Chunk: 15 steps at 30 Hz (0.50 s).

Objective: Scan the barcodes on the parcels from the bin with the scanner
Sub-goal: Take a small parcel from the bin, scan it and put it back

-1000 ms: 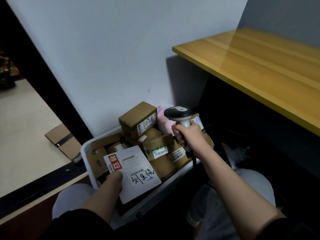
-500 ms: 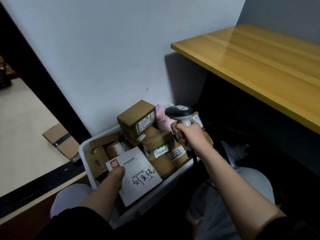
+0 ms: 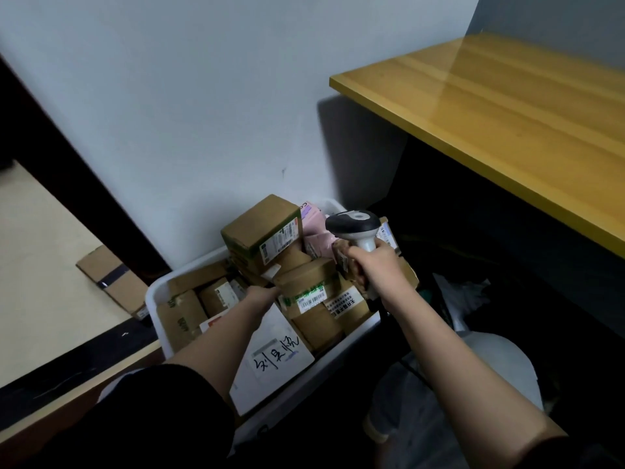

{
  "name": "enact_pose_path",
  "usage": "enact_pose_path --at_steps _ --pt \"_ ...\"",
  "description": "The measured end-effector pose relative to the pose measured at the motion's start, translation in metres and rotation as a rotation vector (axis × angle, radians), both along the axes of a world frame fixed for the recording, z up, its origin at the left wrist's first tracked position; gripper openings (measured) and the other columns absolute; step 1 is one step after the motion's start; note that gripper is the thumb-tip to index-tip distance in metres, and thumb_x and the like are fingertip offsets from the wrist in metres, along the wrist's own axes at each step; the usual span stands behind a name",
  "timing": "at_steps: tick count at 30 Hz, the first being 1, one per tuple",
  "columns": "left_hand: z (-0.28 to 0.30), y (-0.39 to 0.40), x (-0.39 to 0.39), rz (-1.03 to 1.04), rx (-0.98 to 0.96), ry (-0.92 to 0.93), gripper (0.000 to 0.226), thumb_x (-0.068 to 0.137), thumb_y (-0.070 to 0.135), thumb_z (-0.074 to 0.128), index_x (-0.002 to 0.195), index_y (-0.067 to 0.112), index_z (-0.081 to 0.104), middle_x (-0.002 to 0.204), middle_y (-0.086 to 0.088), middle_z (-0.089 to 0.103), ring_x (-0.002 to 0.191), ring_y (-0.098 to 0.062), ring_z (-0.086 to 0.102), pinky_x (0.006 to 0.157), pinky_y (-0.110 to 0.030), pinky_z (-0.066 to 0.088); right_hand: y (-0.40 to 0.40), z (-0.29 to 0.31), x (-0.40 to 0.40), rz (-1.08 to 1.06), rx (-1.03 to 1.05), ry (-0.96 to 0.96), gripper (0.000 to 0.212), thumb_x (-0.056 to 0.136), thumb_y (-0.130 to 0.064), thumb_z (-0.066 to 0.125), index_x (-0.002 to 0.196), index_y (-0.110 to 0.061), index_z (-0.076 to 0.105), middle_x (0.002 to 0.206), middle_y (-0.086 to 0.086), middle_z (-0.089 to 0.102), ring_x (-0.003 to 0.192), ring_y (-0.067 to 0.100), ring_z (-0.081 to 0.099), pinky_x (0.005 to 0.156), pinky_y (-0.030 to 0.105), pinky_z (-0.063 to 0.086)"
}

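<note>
A white plastic bin (image 3: 156, 292) on the floor against the wall is full of cardboard parcels. My right hand (image 3: 375, 265) grips the handle of a black and white barcode scanner (image 3: 353, 223), held over the bin's right side. A flat white envelope (image 3: 280, 357) with handwritten characters lies at the bin's front. My left hand (image 3: 262, 294) reaches past the envelope to the left side of a taped brown box (image 3: 309, 287) with a green label; its fingers are hidden among the parcels. A bigger brown box (image 3: 260, 228) sits on top at the back.
A yellow wooden tabletop (image 3: 507, 120) juts out at the upper right, dark space beneath it. A flattened cardboard piece (image 3: 113, 280) lies on the pale floor at the left. My knees in light trousers (image 3: 500, 360) are below the bin. Pink parcels (image 3: 316, 228) sit behind the scanner.
My left hand has let go of the white envelope, which now lies in the bin, and moved forward to the taped brown box. The scanner hand has stayed over the bin.
</note>
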<state>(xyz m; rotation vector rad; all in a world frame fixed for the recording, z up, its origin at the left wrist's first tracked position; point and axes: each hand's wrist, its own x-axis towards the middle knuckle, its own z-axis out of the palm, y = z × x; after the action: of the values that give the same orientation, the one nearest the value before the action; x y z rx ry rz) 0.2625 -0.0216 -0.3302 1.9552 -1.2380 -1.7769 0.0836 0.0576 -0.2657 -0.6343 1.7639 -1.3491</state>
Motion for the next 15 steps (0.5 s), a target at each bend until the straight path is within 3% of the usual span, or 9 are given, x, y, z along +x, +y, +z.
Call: enact_pose_path --at_steps 6,9,12,15 --pt "-0.029 -0.021 -0.011 -0.076 -0.017 0.041 0.064 0.093 0.019 0.057 0.148 0.007 0.027 0.153 -0.010 0.035 0.139 -0.031 0.034 0.107 -0.039 0.034 0.001 -0.025 -0.009 0.006 0.037 -0.016 0.014 0.082 -0.012 0.063 0.078 -0.010 0.050 0.043 0.000 0.046 0.028 0.011 0.035 0.033 0.020 0.029" --pt "-0.037 -0.029 -0.016 -0.097 -0.051 0.009 0.060 0.093 0.013 0.057 0.146 0.004 0.031 0.148 -0.014 0.040 0.135 -0.032 0.039 0.096 -0.035 0.038 -0.004 -0.036 -0.015 -0.011 0.048 -0.042 0.015 0.083 -0.010 0.062 0.077 -0.009 0.048 0.039 -0.003 0.044 0.026 0.010 0.033 0.032 0.018 0.027" --pt "-0.045 -0.037 -0.018 -0.094 -0.077 -0.002 0.066 0.092 0.013 0.059 0.149 0.003 0.027 0.149 -0.017 0.038 0.134 -0.033 0.040 0.099 -0.035 0.039 -0.007 -0.043 -0.021 -0.031 0.056 -0.076 0.019 0.083 -0.011 0.062 0.073 -0.010 0.046 0.035 -0.005 0.043 0.025 0.010 0.032 0.033 0.017 0.025" --pt "-0.049 -0.041 -0.018 -0.111 -0.104 -0.017 0.063 0.090 0.013 0.061 0.146 0.004 0.034 0.144 -0.017 0.043 0.130 -0.032 0.044 0.093 -0.033 0.041 -0.009 -0.049 -0.025 -0.039 0.065 -0.077 0.020 0.082 -0.013 0.063 0.071 -0.012 0.046 0.035 -0.006 0.043 0.025 0.010 0.032 0.034 0.017 0.025"
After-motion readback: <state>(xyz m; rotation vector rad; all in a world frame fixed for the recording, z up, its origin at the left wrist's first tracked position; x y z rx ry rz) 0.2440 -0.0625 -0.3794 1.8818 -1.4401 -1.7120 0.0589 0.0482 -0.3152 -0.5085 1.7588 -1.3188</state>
